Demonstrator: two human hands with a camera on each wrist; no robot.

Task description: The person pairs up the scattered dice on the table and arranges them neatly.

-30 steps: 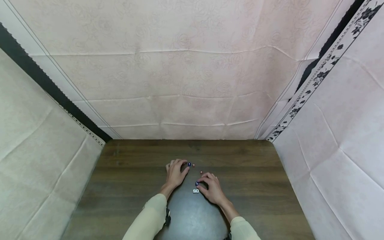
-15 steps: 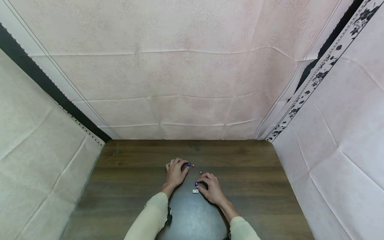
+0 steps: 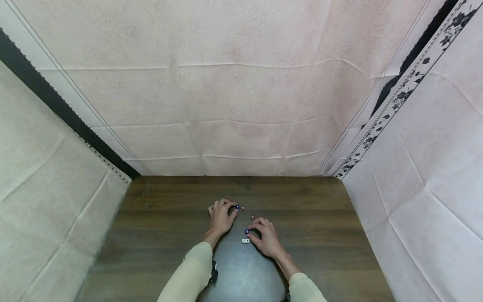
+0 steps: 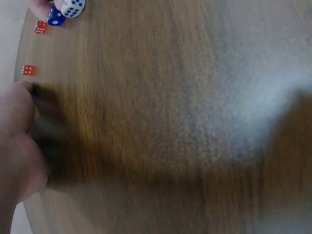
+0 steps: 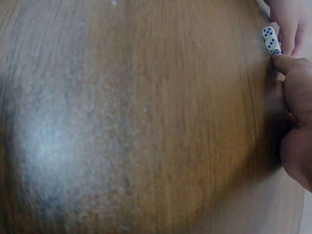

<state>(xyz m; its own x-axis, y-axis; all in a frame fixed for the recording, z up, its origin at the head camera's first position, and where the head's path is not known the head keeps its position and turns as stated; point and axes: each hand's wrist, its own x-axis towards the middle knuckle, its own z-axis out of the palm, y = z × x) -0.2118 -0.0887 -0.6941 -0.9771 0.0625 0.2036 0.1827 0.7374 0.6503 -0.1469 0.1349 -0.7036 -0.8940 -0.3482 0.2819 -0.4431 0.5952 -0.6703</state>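
My left hand point(image 3: 220, 218) pinches a blue die point(image 3: 237, 207) between thumb and index finger, close over the table. Just right of it lies a small red die point(image 3: 243, 208). Nearer to me, my right hand point(image 3: 266, 239) pinches another blue die point(image 3: 247, 231), shown in the left wrist view with white pips point(image 4: 56, 16). A second red die point(image 3: 252, 217) lies just beyond the right fingertips. Two white dice point(image 3: 245, 240) with blue pips sit side by side near the right thumb. In the left wrist view, the left fingers mostly hide their blue die.
The brown wood-grain table point(image 3: 170, 235) has rounded far corners. Pale patterned cloth point(image 3: 234, 105) hangs behind it, with more cloth along the left point(image 3: 68, 188) and right point(image 3: 407, 209) sides.
The left forearm has shifted slightly to the right. Both hands keep their pinch on the blue dice, and the other dice stay in place.
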